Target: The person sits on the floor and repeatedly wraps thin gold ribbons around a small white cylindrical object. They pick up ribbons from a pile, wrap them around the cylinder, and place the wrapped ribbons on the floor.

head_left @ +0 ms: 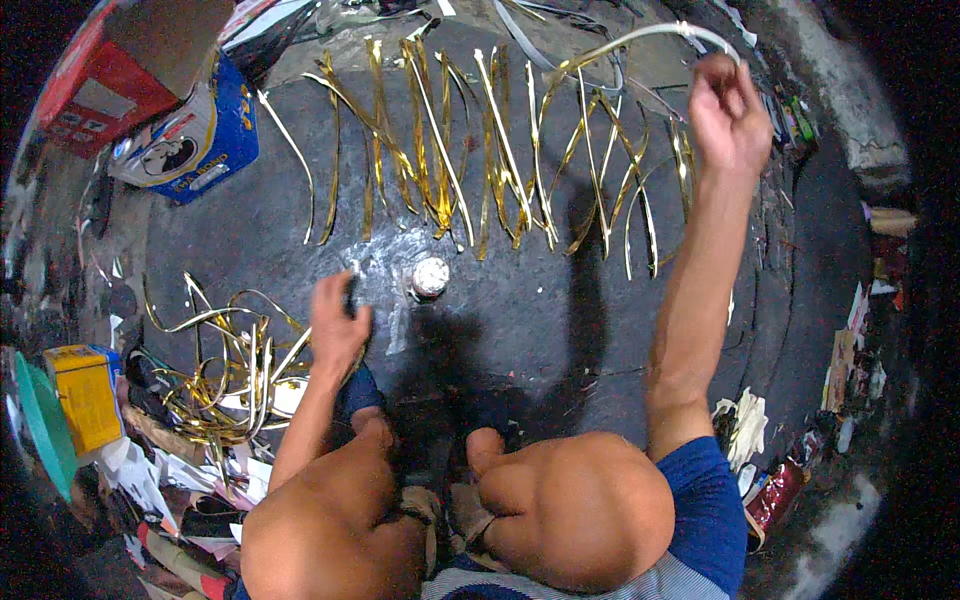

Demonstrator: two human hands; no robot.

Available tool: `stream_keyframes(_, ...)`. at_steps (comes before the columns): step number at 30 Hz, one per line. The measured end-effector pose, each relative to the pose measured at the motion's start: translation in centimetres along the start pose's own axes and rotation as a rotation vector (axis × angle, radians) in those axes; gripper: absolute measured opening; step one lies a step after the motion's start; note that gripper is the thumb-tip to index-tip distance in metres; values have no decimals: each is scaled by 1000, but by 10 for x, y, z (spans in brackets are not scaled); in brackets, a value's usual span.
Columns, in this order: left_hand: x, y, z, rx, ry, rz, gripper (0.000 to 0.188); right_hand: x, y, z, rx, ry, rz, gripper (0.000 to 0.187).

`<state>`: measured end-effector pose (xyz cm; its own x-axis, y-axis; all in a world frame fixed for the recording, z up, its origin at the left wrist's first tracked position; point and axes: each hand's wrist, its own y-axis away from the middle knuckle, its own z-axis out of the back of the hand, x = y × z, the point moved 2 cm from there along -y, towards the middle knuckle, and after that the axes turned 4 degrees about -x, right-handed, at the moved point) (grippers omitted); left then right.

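Note:
My right hand (730, 120) is raised at the far right, its fingers pinching the end of a thin white-and-gold strip (640, 32). That strip arcs leftward over a row of similar metallic strips (440, 150) laid across the dark board (500, 330). Lower on the left, my left hand (338, 320) is over the board with nothing in it, fingers stretched and thumb apart. A small round container with a whitish top (430, 277) stands just right of its fingertips. Beside the left forearm lies a tangled heap of gold and white strips (250, 375).
Red (115, 85) and blue-and-white boxes (195, 150) stand at the far left. Nearer are a yellow box (85, 400) and a green disc-like thing (42, 425). Paper scraps (140, 480) cover the lower left; a crumpled pale piece (742, 428) lies right of my knees.

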<state>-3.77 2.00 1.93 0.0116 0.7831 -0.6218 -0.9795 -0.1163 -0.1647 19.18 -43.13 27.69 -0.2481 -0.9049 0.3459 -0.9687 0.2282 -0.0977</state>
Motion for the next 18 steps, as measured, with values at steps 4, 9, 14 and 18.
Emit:
stream_keyframes(4,58,41,37,-86,-303,147,41,7,61,122,-339,-124,108,12)
stream_keyframes(9,73,61,48,80,-246,142,31,-31,170,288,-894,164,132,8)
stream_keyframes(14,88,61,52,70,-148,96,28,-91,238,315,-1245,396,-53,6)
stream_keyframes(18,121,69,65,49,55,357,26,-178,262,238,-697,1219,-500,33)
